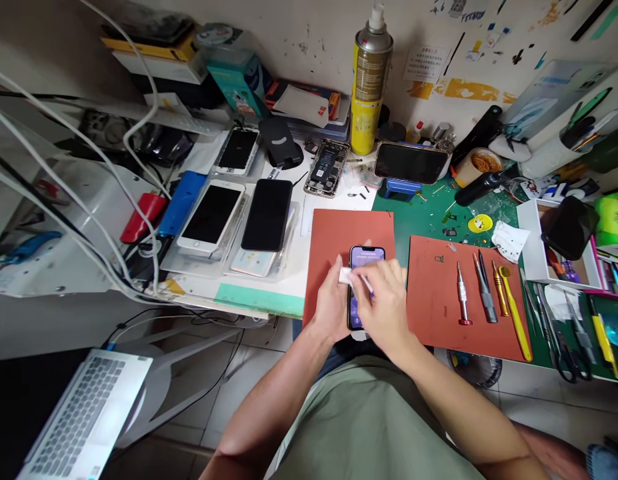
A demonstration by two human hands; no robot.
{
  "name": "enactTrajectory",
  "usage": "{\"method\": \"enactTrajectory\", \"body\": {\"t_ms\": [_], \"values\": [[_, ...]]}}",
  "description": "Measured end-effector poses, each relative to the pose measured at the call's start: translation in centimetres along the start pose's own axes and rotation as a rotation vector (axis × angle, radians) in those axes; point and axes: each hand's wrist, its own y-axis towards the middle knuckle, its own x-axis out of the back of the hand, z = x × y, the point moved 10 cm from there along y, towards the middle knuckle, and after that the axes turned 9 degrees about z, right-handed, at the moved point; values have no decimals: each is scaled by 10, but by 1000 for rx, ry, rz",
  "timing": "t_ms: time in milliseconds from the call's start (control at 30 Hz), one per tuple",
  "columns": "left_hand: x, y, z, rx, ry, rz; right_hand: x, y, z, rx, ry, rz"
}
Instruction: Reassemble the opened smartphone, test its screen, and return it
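A lit smartphone [356, 300] with a purple screen is held near the table's front edge, above the left brown-red mat [333, 233]. My left hand [329, 300] grips it from the left side, fingers closed around its edge. Over the screen, my right hand [386, 300] is closed in a pinch on a small white tissue-like piece [345, 275]. That piece lies across the phone's left edge, close to my left thumb. The right fingers cover much of the screen.
Several phones, including a black one [267, 215] and an opened one [327, 168], lie to the left. A spray can [367, 100] stands behind. On the right mat [429, 300] rest a screwdriver [461, 293], tweezers [483, 290] and a yellow brush [516, 317]. A laptop [83, 413] sits lower left.
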Motion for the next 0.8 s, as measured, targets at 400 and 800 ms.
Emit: {"method": "enactTrajectory", "body": {"t_ms": [400, 800], "values": [[-3, 3, -6, -52, -5, -32, -7, -34, 15, -39, -48, 42], [2, 2, -15, -115, 47, -92, 8, -60, -2, -185, -39, -97]]}}
